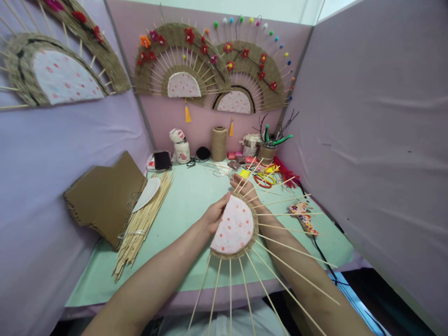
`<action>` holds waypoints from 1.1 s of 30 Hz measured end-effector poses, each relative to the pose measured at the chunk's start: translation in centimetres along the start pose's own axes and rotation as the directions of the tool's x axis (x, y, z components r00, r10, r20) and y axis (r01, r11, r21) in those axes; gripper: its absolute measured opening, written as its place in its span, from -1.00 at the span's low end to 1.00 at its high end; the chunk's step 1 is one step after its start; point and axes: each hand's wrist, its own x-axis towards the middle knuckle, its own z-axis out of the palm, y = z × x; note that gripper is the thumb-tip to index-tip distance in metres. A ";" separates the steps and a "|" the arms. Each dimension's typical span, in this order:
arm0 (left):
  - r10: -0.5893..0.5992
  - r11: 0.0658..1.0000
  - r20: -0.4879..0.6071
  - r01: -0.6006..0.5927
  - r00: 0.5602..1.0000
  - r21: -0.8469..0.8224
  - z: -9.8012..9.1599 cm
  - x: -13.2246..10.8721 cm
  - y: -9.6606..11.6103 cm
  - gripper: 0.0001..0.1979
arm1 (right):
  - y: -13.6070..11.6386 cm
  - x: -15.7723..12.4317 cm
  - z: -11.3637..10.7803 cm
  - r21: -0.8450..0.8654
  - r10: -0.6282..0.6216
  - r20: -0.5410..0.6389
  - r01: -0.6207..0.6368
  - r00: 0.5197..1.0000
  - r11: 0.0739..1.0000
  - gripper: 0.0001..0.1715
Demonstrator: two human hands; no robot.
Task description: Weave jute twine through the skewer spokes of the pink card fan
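I hold a half-made fan [234, 227] above the table's near edge: a pink dotted half-disc rimmed with woven jute, with several thin bamboo sticks fanning out toward me and to the right. My left hand [214, 215] grips its left edge, thumb lying on the pink fabric. My right hand [244, 185] is behind the fan's top, mostly hidden, with its fingers curled round the rim and the sticks.
On the green table [189, 200] lie a bundle of bamboo skewers [143, 223], cardboard pieces [105, 198], a jute spool [219, 143], a white mug [182, 151], a phone [163, 160], a tool pot [267, 150] and a patterned glue gun [304, 215]. Finished fans [182, 60] hang on the walls.
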 end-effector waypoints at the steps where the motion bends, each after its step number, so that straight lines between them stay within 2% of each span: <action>1: 0.037 0.999 -0.004 -0.037 0.999 0.005 -0.1 0.1 0.0 -0.62 | 0.0 0.1 -0.2 -0.005 -0.002 -0.009 0.002 1.000 1.000 -0.46; 5: 0.122 0.992 -0.004 -0.121 0.993 0.027 -0.1 0.2 -0.1 -0.72 | -0.8 0.8 -1.1 0.095 -0.035 -0.030 0.038 0.999 0.995 -0.46; 9: 0.058 0.997 0.013 -0.059 0.998 0.047 -0.1 0.1 -0.2 -0.71 | -2.9 1.5 -2.6 0.292 -0.104 -0.016 0.104 0.994 0.951 -0.70; 14: -0.010 0.996 0.007 0.010 1.000 0.083 -0.6 0.4 -0.4 -0.64 | -5.0 1.4 -3.9 0.334 -0.113 0.015 0.102 0.993 0.937 -0.87; 21: -0.012 0.994 0.011 0.010 1.000 0.107 -1.1 0.6 -0.5 -0.73 | -5.3 1.3 -4.4 0.385 -0.150 0.022 0.130 0.989 0.914 -0.92; 33: -0.028 0.994 -0.047 0.033 0.999 0.100 -1.8 1.1 -0.9 -0.70 | -5.1 2.5 -5.2 0.505 -0.147 0.026 0.113 0.989 0.856 -0.86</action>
